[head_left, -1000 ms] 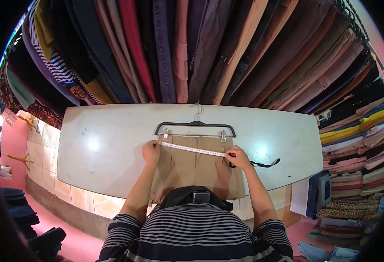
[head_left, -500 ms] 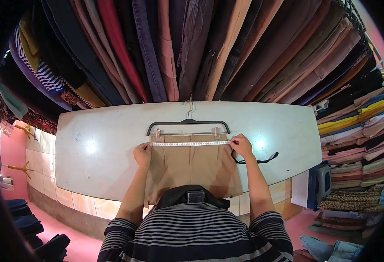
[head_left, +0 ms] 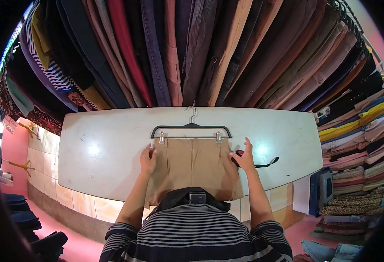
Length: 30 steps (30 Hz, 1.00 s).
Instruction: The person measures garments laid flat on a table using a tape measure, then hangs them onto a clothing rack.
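Beige shorts (head_left: 181, 168) hang from the two clips of a black hanger (head_left: 189, 126), lying on the white table. My left hand (head_left: 148, 159) is beside the left edge of the waistband, its fingers loosely curled and a little apart, with nothing visible in them. By the right edge, my right hand (head_left: 244, 160) has thumb and index finger spread around a red and black tape measure (head_left: 239, 153), which seems held in the palm; the other fingers are partly hidden. A black strap (head_left: 268, 164) trails from it to the right across the table. No white tape shows.
A row of hanging trousers (head_left: 174, 52) lines the table's (head_left: 100, 131) far edge. Folded clothes (head_left: 358, 170) are stacked on the right, with a blue and grey plastic item (head_left: 321, 190) beside them. Dark folded garments (head_left: 24, 218) are at the lower left.
The white tape stretched across the waistband is gone from view. My left hand has let go of its end, and my right hand's fingers have spread. The view has shifted slightly.
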Tool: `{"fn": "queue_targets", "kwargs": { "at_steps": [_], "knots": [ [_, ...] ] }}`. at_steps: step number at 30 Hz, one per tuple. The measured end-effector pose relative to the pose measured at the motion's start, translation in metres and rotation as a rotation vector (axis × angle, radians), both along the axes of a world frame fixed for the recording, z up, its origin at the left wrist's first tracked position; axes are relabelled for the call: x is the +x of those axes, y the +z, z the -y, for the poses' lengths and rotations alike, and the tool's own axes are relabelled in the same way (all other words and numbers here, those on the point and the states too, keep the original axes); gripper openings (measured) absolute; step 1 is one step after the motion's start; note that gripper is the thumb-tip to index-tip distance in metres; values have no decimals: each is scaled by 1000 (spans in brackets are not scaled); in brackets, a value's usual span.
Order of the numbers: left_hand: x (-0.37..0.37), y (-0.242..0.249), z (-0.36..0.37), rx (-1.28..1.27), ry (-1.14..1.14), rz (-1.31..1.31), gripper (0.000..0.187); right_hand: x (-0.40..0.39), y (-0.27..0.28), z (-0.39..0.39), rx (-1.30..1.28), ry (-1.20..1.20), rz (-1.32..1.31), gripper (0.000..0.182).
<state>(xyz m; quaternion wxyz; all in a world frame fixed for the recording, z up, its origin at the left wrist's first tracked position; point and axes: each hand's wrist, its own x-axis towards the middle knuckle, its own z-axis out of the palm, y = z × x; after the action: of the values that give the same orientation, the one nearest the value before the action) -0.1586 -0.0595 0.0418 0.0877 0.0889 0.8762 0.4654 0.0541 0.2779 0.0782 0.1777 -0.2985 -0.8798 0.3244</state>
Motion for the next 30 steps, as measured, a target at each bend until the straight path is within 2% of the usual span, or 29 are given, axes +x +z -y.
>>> {"fn": "queue_targets", "kwargs": {
  "at_steps": [2, 3, 4, 5, 6, 8, 9, 14, 17, 21, 30],
  "knots": [
    [22, 6, 11, -77, -211, -137, 53, 17, 6, 13, 92, -59, -81, 79],
    [36, 10, 17, -75, -208, -135, 53, 28, 12, 22, 145, -60, -92, 77],
    [52, 21, 23, -280, -278, -259, 59, 38, 19, 33, 199, -60, -103, 75],
    [65, 25, 29, -485, -348, -383, 65, 50, 20, 47, 118, -7, -63, 73],
    [77, 22, 35, -483, -346, -381, 65, 60, 19, 61, 37, 45, -24, 71],
    [94, 19, 45, -673, -460, -349, 71, 72, 12, 90, 29, 120, 72, 69],
    [96, 17, 45, -671, -459, -341, 71, 74, 9, 99, 19, 197, 168, 68],
    [90, 30, 32, -790, -440, -257, 73, 57, -13, 99, 14, 146, 180, 68],
    [79, 28, 24, -797, -419, -294, 73, 37, -6, 87, 0, 97, 382, 71],
    [53, 27, 7, -822, -406, -287, 73, 10, -4, 68, 28, 69, 524, 70],
    [-12, 14, -37, -783, -320, -359, 71, -74, -21, 3, 94, 129, 546, 72]
  ]
}}
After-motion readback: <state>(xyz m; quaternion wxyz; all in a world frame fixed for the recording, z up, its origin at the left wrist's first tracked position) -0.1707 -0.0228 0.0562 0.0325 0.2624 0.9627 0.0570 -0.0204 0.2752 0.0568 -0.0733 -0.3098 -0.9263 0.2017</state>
